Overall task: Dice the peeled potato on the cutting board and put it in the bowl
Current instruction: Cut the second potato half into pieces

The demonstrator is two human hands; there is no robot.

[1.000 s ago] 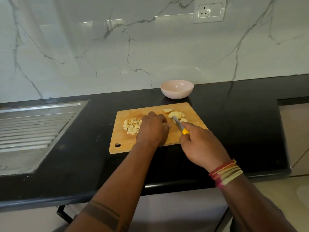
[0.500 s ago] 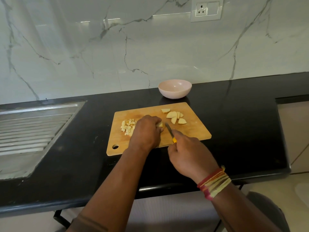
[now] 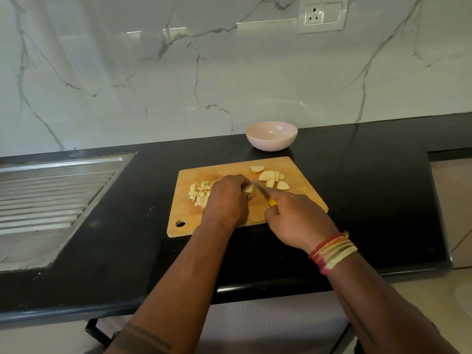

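Observation:
A wooden cutting board (image 3: 301, 198) lies on the black counter. At its left sits a pile of diced potato (image 3: 199, 192). Several larger potato slices (image 3: 270, 178) rest near its far right. My left hand (image 3: 226, 200) presses a potato piece (image 3: 248, 189) down on the board's middle, mostly hiding it. My right hand (image 3: 297, 221) grips a knife (image 3: 261, 191) with a yellow handle, its blade lying right beside that piece. A pink bowl (image 3: 271, 135) stands behind the board, with nothing visible in it.
A steel sink drainboard (image 3: 51, 195) is set into the black counter (image 3: 370, 187) at the left. The marble wall carries a socket plate (image 3: 322, 14). The counter's front edge runs just below my forearms.
My right hand drew the knife left, away from the slices, to the piece under my left hand. My left hand shifted slightly left with that piece.

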